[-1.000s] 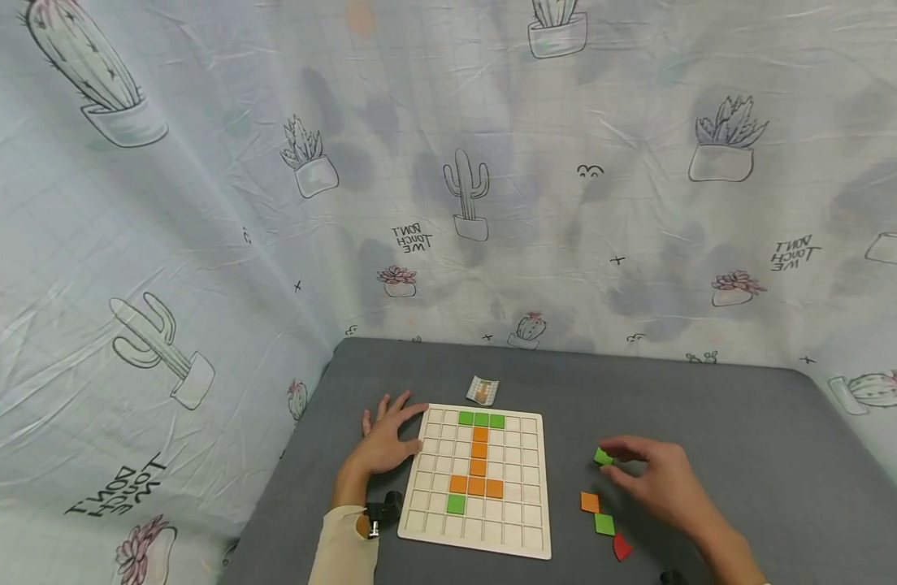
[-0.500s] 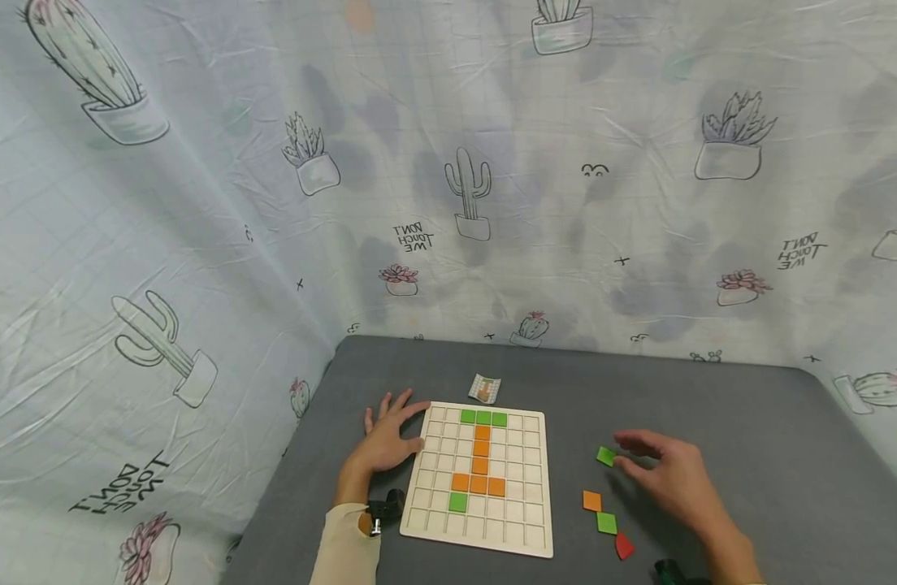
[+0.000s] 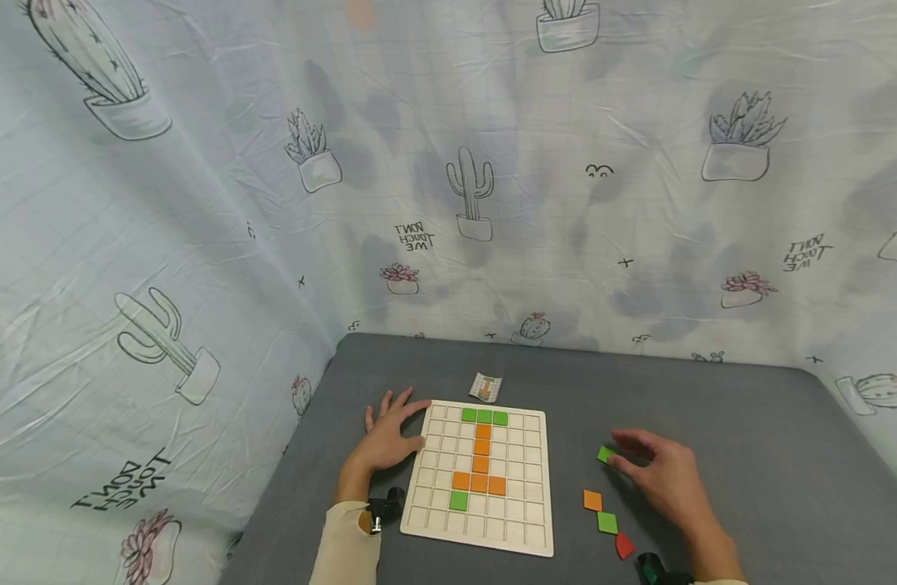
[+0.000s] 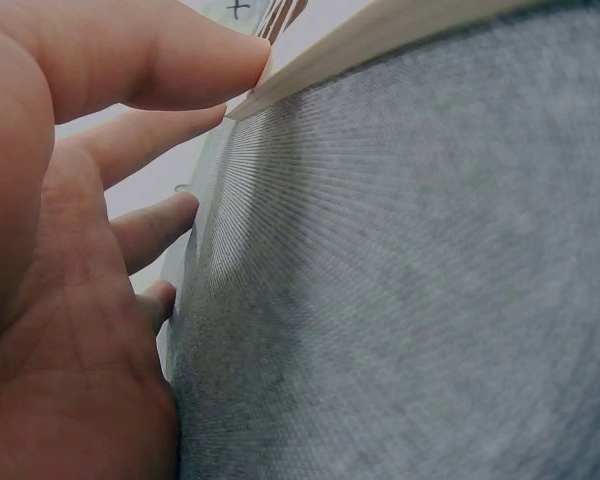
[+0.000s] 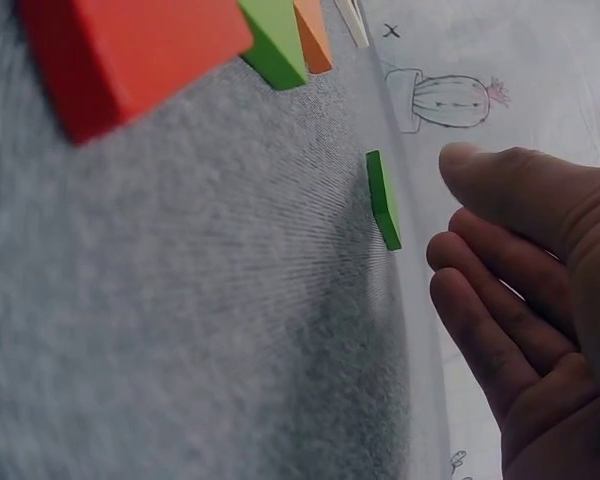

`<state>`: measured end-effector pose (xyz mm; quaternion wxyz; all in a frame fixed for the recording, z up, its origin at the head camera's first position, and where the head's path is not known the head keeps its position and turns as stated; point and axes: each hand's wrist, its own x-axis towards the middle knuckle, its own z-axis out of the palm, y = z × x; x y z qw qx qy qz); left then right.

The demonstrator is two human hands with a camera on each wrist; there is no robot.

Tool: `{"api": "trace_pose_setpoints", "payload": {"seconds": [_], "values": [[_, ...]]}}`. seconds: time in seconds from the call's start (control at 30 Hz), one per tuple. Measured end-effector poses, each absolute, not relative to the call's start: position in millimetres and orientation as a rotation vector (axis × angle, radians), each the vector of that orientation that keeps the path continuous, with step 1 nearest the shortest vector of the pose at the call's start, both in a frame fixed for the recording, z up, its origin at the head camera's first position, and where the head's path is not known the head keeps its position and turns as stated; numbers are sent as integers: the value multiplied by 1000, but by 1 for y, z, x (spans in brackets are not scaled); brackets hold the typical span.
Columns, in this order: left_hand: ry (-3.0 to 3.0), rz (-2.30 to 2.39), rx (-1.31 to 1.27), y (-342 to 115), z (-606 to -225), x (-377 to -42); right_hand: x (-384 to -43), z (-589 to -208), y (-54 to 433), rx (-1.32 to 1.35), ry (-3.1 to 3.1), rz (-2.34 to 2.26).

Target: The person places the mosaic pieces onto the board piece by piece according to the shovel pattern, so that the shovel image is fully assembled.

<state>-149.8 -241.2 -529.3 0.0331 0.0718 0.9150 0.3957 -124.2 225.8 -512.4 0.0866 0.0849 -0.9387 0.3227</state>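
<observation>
A square pale board (image 3: 515,532) with a grid of cells lies on the grey table. In it sit green tiles (image 3: 484,416) along the top, a column and row of orange tiles (image 3: 481,464), and one green tile lower left. Beside the board's left edge my left hand (image 3: 385,440) lies with fingers spread, thumb and index touching the edge. My right hand (image 3: 665,474) hovers right of the board, fingers loosely bent and nothing between them. Just off its fingertips a loose green tile (image 5: 382,200) rests on the cloth, apart from the thumb in the right wrist view.
An orange tile (image 3: 592,500), another green tile (image 3: 607,522) and a red piece with a rounded edge (image 3: 624,546) lie in a slanting line right of the board. Behind the board is a small printed card (image 3: 485,387). A cactus-print curtain (image 3: 551,244) hangs behind the table.
My right hand has drawn back to the right from over the loose green tile, then eased slightly left again. The left hand stays at the board's edge.
</observation>
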Motion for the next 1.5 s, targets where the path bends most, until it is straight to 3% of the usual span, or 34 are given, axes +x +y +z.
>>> {"api": "trace_pose_setpoints", "payload": {"seconds": [1.5], "values": [[2811, 1221, 218, -241, -530, -150, -122, -510, 221, 353, -2795, 974]]}}
